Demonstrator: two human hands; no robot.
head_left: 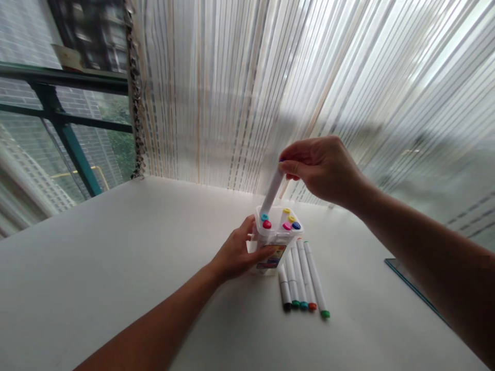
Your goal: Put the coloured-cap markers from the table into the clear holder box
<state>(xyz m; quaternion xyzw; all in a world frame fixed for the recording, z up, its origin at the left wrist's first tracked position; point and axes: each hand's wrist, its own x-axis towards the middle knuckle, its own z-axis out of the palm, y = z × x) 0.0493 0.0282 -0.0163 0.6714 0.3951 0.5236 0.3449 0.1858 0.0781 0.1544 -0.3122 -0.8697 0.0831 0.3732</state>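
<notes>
A smooth white table (127,268) fills most of the low part of the view. Think of a clock with the clear plastic box (288,238) at its middle. At 12 o'clock, a thin striped curtain (216,93) hangs at the back of the table, and pale light comes through it. At 10 o'clock, past the curtain's edge, there is a dark green metal railing (71,149), with a grey brick wall (23,31) and green leaves (119,152) behind it.

Five white pens with coloured ends (303,275) lie side by side on the table at 5 o'clock, near the box. Their low ends are black, green, blue, orange and green. The box hides some of their top ends. Between 3 and 4 o'clock lies a flat dark thing with a blue-green edge (402,270); the right arm covers part of it, so I can't tell what it is.

The left hand (238,252), at 8 o'clock, wraps around the box, and its thumb covers some of the bright label (273,257). The right hand (315,167), at 1 o'clock, pinches the top of a long white pen (273,191). This pen leans, its low end just inside the box, by the blue and red pen ends (266,224). Yellow, pink and dark blue ends show across from them.
</notes>
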